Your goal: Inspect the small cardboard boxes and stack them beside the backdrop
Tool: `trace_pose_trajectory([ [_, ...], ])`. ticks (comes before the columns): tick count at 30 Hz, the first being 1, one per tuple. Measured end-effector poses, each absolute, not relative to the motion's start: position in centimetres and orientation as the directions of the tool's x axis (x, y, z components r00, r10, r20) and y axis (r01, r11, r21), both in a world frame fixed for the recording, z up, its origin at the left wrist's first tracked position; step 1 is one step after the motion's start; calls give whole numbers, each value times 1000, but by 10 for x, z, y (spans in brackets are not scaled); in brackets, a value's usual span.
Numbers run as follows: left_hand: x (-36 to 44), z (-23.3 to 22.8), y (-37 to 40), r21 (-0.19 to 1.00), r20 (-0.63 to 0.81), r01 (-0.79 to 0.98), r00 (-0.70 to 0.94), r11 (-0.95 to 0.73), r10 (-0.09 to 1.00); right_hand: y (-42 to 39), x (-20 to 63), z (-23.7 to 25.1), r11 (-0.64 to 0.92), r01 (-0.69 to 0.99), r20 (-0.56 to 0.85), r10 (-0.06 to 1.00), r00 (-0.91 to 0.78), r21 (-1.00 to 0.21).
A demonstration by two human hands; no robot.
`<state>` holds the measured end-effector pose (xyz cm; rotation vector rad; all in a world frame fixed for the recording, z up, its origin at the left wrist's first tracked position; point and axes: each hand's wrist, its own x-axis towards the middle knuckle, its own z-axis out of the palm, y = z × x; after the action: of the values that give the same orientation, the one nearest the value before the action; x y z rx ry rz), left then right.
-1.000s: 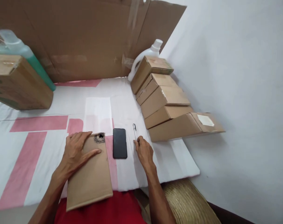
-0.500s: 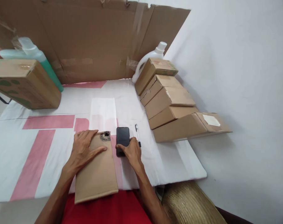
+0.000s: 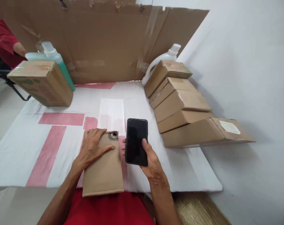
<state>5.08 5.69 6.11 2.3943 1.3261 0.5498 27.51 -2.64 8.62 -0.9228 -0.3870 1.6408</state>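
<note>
Nearby, five cardboard boxes [image 3: 181, 106] lean beside a white jug [image 3: 164, 57].

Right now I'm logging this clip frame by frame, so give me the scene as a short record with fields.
left hand: left hand flat on the brown cardboard parcel, pressing it to the table
right hand: right hand holds the black phone raised, screen dark
surface: white and pink table cover
right side: stack of cardboard boxes by the wall
far left: box in front of a green bottle
</note>
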Motion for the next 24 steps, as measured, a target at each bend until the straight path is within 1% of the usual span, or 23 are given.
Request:
trace_pose_trajectory([
  [3, 53, 65, 55, 493, 157, 723, 473, -484, 867, -19, 256, 99, -370, -749, -306, 923, -232, -549],
  [7, 52, 64, 55, 505, 166, 709, 480, -492, 862, -16, 228, 98, -505, -742, -303, 862, -406, -441],
  [10, 51, 60, 55, 505, 174, 711, 473, -490, 864, -18, 218, 93, -545, -746, -277, 838, -470, -382],
  [15, 51, 58, 56, 493, 174, 723, 464, -485, 869, -22, 216, 87, -557, -764, -298, 827, -476, -326],
  [18, 53, 62, 56, 484, 155, 730, 472, -484, 868, -23, 218, 86, -552, -768, -303, 830, -469, -325],
  [20, 54, 65, 56, 488, 145, 729, 475, -481, 868, -23, 222, 87, -531, -768, -300, 844, -444, -357],
  [22, 54, 67, 55, 498, 137, 728, 470, -471, 872, -22, 231, 87, -483, -766, -313, 872, -376, -424],
  [24, 54, 68, 54, 506, 126, 731, 463, -458, 877, -19, 246, 82, -424, -739, -360, 896, -260, -523],
])
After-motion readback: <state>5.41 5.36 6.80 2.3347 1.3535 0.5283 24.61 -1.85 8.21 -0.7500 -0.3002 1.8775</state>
